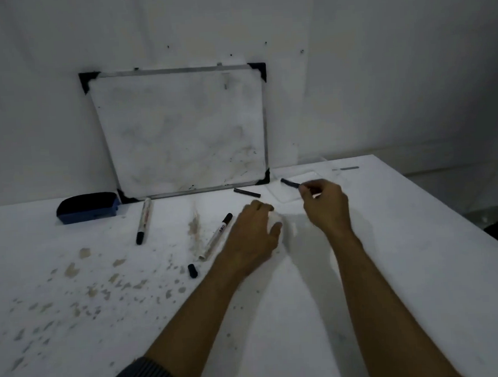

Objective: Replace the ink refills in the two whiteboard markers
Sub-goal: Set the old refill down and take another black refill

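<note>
Two whiteboard markers lie on the white table. One marker (pixel 143 221) with a black cap rests at the left. The other marker (pixel 216 236) lies open at its rear end, with a small black end plug (pixel 192 270) loose beside it. My right hand (pixel 326 205) pinches a dark ink refill (pixel 289 182) by one end, above a clear plastic packet (pixel 293 187). A second dark refill (pixel 246 193) lies on the table near the board. My left hand (pixel 255 236) is closed around a crumpled white tissue (pixel 274 220) just right of the open marker.
A small whiteboard (pixel 180 128) leans against the wall at the back. A blue eraser (pixel 88 207) sits at the back left. Brown stains mark the table's left half. The table's right edge (pixel 447 214) runs diagonally, with a dark shape beyond it.
</note>
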`<state>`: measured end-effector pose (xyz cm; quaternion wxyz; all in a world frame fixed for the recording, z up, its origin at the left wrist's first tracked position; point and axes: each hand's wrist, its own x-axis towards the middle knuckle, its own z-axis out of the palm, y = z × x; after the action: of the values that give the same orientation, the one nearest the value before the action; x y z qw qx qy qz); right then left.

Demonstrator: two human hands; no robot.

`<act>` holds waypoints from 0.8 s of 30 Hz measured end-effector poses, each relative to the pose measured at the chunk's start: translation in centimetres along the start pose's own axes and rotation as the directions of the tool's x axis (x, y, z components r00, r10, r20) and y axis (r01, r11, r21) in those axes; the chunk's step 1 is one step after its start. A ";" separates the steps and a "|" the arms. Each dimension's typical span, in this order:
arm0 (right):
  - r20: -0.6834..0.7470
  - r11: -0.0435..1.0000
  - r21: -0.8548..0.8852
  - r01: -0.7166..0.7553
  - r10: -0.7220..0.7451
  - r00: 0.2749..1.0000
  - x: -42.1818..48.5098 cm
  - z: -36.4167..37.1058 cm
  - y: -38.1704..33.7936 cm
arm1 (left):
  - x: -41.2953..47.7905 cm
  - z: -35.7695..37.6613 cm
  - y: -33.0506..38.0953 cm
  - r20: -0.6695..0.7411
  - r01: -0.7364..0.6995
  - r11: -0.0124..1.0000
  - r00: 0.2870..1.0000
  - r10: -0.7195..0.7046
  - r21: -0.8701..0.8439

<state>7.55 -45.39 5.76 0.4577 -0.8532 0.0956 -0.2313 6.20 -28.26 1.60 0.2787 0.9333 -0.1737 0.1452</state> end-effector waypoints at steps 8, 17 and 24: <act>0.045 0.901 -0.431 0.045 -0.029 0.999 8.4 1.5 0.6 | 0.1 2.1 -1.7 -0.009 -0.031 0.999 0.999 0.030 -0.021; 0.085 0.883 -0.468 0.039 0.001 0.996 10.0 3.1 1.0 | 0.2 2.2 -1.7 -0.038 -0.053 0.998 0.998 0.052 -0.021; 0.167 0.940 -0.193 0.280 -0.250 0.954 5.7 3.1 -1.6 | 1.3 -1.9 -0.7 0.038 0.077 0.950 0.997 -0.069 -0.301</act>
<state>13.99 -44.33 7.35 0.3332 -0.9167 -0.0282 -0.2188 7.34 -26.94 3.28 0.4211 0.8873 -0.1629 0.0937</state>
